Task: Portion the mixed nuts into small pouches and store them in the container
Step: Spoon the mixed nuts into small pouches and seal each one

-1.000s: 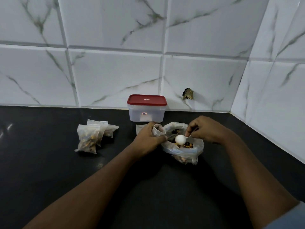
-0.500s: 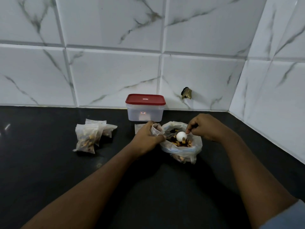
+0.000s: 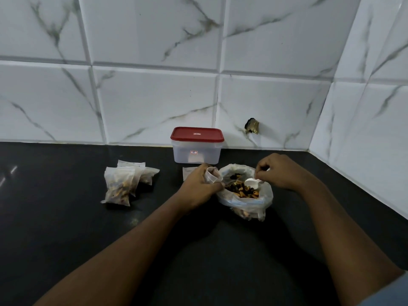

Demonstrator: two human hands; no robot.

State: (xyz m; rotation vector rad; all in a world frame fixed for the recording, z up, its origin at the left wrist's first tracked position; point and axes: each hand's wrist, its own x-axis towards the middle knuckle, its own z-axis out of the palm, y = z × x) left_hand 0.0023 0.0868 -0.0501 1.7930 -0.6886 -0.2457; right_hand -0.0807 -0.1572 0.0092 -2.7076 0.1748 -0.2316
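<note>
Fingers of my right hand point(image 3: 280, 171) pinch a white spoon point(image 3: 252, 183), its handle running up to the right and its bowl pointing left over the mixed nuts point(image 3: 241, 191) in the open bag point(image 3: 245, 203). My left hand point(image 3: 198, 184) grips a small pouch point(image 3: 212, 176), mouth open, just beside the bag. Filled pouches point(image 3: 120, 186) lie well to the left on the black desk point(image 3: 66, 228). The red-lidded container point(image 3: 196, 149) stands against the white marbled tiles point(image 3: 154, 96).

Left hand point(image 3: 198, 184): seen bare, mostly from the back.
Right hand point(image 3: 280, 171): seen bare, knuckles lit from above.
Left forearm point(image 3: 132, 250): left uncovered along all that is shown.
Right forearm point(image 3: 331, 228): left uncovered from the wrist almost to the elbow.
Sleeve point(image 3: 395, 294): a pale grey-blue edge of cloth is seen on the right arm, possibly a short sleeve; only a corner is shown.
</note>
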